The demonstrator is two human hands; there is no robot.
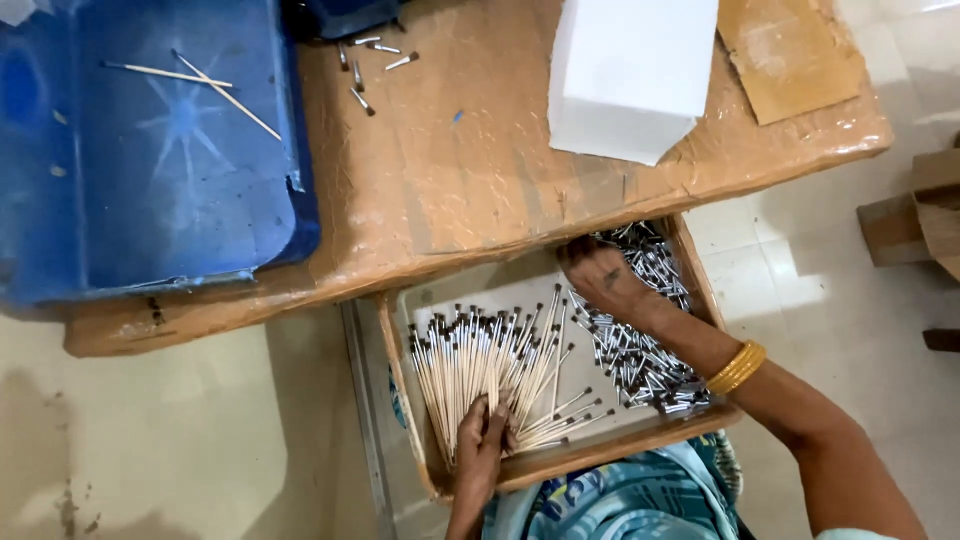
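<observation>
Resting hands point(485, 440) apparently on sticks point(490, 365)

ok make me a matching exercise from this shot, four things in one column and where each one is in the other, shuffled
Things
1. left hand
2. right hand
3. white block
4. two loose sticks

Places
A. in the blue tray
B. on the metal caps, far side of the wooden box
C. on the tabletop, far right
D. on the fanned sticks, near edge of the box

Pairs: 1-D, 2-B, 3-C, 4-A
</observation>
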